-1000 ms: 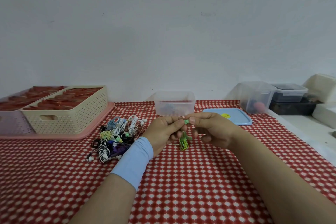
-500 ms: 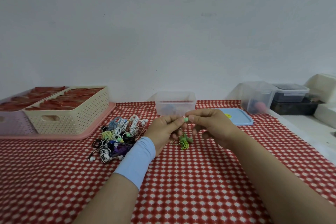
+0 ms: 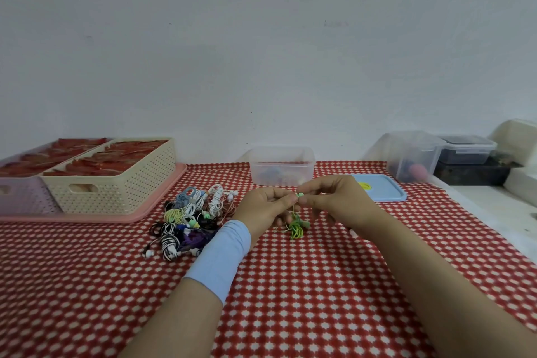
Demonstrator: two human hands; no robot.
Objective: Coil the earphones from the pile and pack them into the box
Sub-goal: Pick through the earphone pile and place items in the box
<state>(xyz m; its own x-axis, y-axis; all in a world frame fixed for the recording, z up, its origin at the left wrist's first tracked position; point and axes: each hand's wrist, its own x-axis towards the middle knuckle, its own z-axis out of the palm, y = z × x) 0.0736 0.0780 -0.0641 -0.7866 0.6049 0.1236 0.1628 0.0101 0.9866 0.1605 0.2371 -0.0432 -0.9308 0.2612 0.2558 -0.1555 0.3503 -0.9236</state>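
Observation:
A pile of tangled earphones (image 3: 190, 221) in several colours lies on the red checked tablecloth, left of my hands. My left hand (image 3: 266, 209) and my right hand (image 3: 334, 202) meet above the cloth, and both pinch the upper end of a green earphone (image 3: 295, 228). A small green earbud shows between the fingertips, and the rest of the cord hangs down in a loose bunch onto the cloth. The clear plastic box (image 3: 282, 169) stands open just behind my hands, with a few coloured things inside.
A blue lid (image 3: 383, 192) lies to the right of the box. A cream perforated basket (image 3: 116, 180) and a second basket sit on a pink tray (image 3: 151, 209) at the left. Clear and dark containers (image 3: 415, 158) stand at the right, beside a white ledge.
Both hands have risen slightly with the green earphone, and the right hand has shifted a little toward the box. The hanging cord bunch has stayed on the cloth.

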